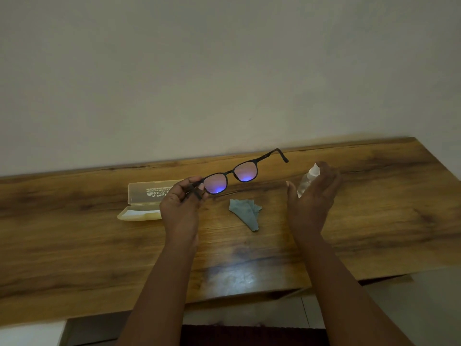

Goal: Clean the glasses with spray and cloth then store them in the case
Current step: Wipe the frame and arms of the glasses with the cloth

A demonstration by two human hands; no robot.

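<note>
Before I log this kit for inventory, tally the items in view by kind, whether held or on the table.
Glasses: 1, in the left hand
Spray bottle: 1, in the right hand
Cloth: 1, on the table
Case: 1, open
Total: 4

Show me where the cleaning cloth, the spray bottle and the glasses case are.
cleaning cloth (245, 212): head view, middle of the crumpled grey fabric.
spray bottle (308, 179): head view, clear body below the cap, beside the right hand.
glasses case (147, 193): head view, raised open lid.
</note>
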